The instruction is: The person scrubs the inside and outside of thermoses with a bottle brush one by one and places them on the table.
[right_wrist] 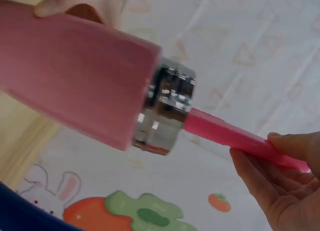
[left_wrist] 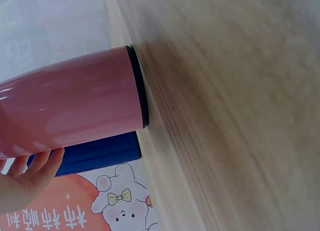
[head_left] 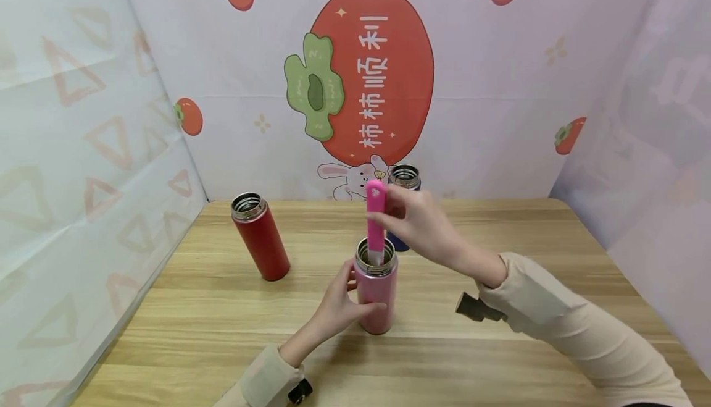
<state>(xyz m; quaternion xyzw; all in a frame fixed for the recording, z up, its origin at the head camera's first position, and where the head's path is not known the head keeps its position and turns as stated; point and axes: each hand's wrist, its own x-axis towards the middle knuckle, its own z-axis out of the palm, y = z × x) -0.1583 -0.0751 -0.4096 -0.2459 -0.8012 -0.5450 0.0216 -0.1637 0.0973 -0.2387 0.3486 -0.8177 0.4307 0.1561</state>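
Observation:
A pink vacuum flask (head_left: 376, 289) without a lid stands upright on the table, its metal mouth uppermost. My left hand (head_left: 340, 305) grips its side, thumb across the front; in the left wrist view the fingers (left_wrist: 47, 168) lie along the flask. Above the mouth, my right hand (head_left: 419, 220) pinches a utensil by its flat pink handle (head_left: 375, 212), which has a small cutout near the top. A metal part shows below that handle and goes down into the flask; its end is hidden inside. The right wrist view shows thumb and fingers on the pink handle (right_wrist: 225, 133).
A red flask (head_left: 261, 240), lidless, stands at the left of the wooden table (head_left: 222, 327). Behind my right hand is a dark blue flask (head_left: 404, 175), partly covered. A printed cloth (head_left: 489, 98) hangs at the back and sides.

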